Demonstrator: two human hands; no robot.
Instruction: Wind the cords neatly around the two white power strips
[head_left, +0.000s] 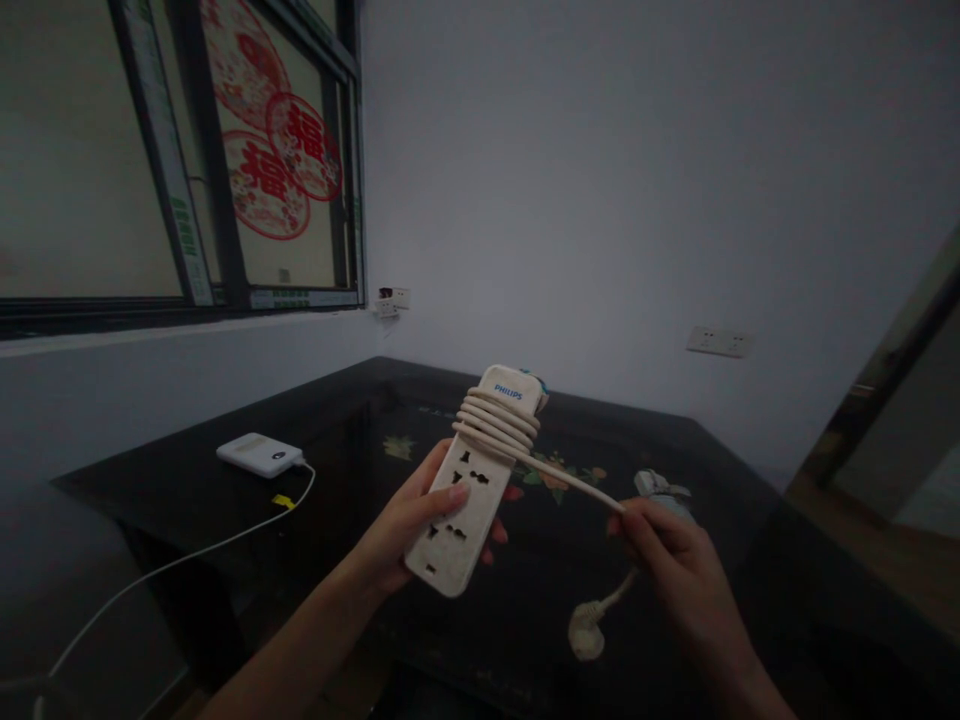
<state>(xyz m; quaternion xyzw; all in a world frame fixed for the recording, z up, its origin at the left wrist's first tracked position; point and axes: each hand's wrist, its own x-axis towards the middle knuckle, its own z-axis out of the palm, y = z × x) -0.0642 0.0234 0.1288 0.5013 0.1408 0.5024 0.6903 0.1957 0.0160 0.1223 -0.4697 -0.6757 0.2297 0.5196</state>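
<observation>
My left hand [420, 515] is closed around a white power strip [459, 515], its thumb on the socket face. The strip is tilted, with its PHILIPS end pointing up and away. Several turns of white power cord [495, 420] wrap around that upper end. My right hand [671, 545] pinches the cord to the right of the strip, and the stretch between the two hands is nearly straight. Below my right hand hangs the cord's plug [586, 630]. Part of my left fingers is hidden behind the strip.
A dark table [315, 560] with flower patterns lies beneath my hands. On its left rests a white power bank [259, 455] with a white cable [187, 555] and a yellow tag [283, 501]. A bundled white adapter [661, 490] sits behind my right hand. Wall sockets [718, 342] are beyond.
</observation>
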